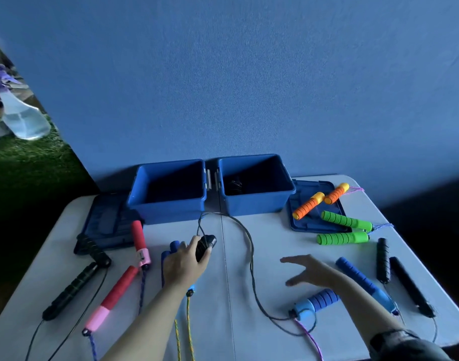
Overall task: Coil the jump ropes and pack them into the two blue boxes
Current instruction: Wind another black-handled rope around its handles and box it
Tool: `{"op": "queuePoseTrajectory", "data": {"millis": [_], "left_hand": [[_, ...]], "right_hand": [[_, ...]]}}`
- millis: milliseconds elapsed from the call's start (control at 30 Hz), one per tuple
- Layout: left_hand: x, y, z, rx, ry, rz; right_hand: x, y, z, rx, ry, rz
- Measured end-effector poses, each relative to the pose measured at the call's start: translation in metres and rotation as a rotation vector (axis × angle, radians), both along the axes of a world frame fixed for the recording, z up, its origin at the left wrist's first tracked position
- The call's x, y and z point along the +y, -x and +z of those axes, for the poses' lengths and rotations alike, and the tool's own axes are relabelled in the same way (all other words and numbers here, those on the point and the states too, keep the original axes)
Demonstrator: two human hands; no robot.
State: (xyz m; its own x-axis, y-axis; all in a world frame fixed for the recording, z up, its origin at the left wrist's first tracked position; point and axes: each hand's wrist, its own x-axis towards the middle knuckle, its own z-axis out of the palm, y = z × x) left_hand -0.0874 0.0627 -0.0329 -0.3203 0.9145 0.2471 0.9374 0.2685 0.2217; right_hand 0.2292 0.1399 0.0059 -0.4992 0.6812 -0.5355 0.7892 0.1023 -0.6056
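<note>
Left hand (184,261) curled around a black ribbed jump-rope handle (205,246), thumb and fingers wrapped on it, handle tip pointing away from the person. Thin black cord (250,246) runs from that handle up toward the boxes, loops, then trails down between the two hands to the table's near side. Right hand (310,272) hovers flat over the table, fingers spread and straight, holding nothing; slightly blurred.

Beyond the hands, against the blue wall: two open blue plastic boxes side by side, touching. Left blue box (168,204) shows a dark interior; contents not discernible. Right blue box (254,201) has something dark in it, possibly a coiled rope; cannot tell for sure.

Under and just behind the left hand: a pair of blue foam handles (174,246). Left of the left hand: red-and-pink foam handles (141,243) with blue braided cord, then black ribbed handles (74,287), one lying partly on a dark blue box lid (105,225) flat on the table.

Just near of the right hand: light-blue handle with purple ribbed grip (318,302). Right of that hand: a long blue handle (358,278), then two black handles (382,260) near the table's edge. Beyond the right hand: two green ribbed foam handles (344,238), and two orange foam handles with yellow caps (307,205) lying on a second blue lid (301,225).

All on a white folding table (231,308).
</note>
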Motion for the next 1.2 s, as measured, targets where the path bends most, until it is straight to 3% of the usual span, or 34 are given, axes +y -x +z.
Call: {"op": "queuePoseTrajectory", "data": {"millis": [100,200,333,467,700,867,1000,1200], "left_hand": [[-0.002,-0.007,0.011,-0.025,-0.008,-0.121],[-0.002,-0.014,0.023,-0.071,-0.055,-0.273],[0.002,-0.024,0.041,-0.138,-0.136,-0.378],[0.003,-0.017,0.053,-0.182,-0.183,-0.358],[-0.006,-0.004,0.06,-0.19,-0.14,-0.467],[-0.007,-0.004,0.066,-0.289,-0.178,-0.475],[-0.003,-0.013,0.076,-0.467,-0.202,-0.43],[0.016,-0.027,0.09,-0.45,-0.343,-0.21]], "right_hand": [[0.004,0.026,-0.005,0.014,-0.261,-0.043],[0.009,0.067,0.004,0.181,-0.452,0.01],[0.007,0.11,0.009,0.361,-0.474,0.045],[0.012,0.126,0.006,0.497,-0.455,-0.008],[0.028,0.121,0.018,0.315,-0.485,0.249],[0.036,0.122,0.018,0.234,-0.353,0.325],[0.027,0.124,0.015,0.472,-0.248,-0.004],[-0.007,0.151,0.013,0.47,0.092,-0.175]]}}
